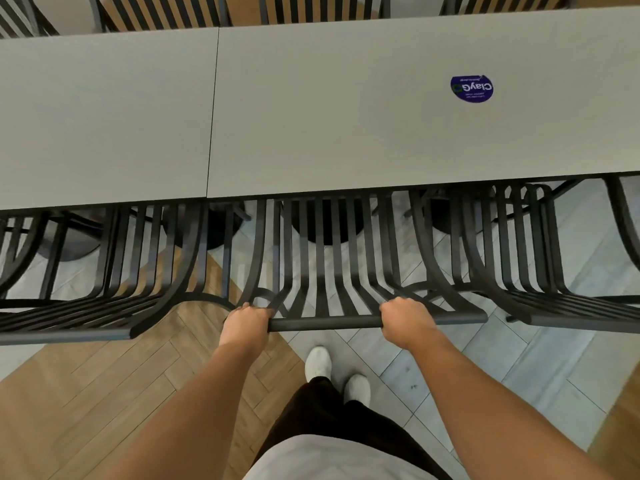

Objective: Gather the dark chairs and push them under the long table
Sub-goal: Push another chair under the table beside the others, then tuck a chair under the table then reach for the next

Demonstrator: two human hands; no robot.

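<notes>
A dark slatted metal chair (323, 271) stands straight in front of me, its seat tucked under the near edge of the long grey table (311, 116). My left hand (246, 323) grips the left end of its top rail. My right hand (405, 320) grips the same rail toward its right end. A second dark chair (104, 306) stands to the left and a third (554, 296) to the right, both with their seats under the table edge.
The table is two grey tops joined at a seam, with a round purple sticker (471, 88) on the right one. More dark chairs (173, 12) line the far side. Round black table bases (325, 226) sit under it. My white shoes (318, 363) stand on herringbone flooring.
</notes>
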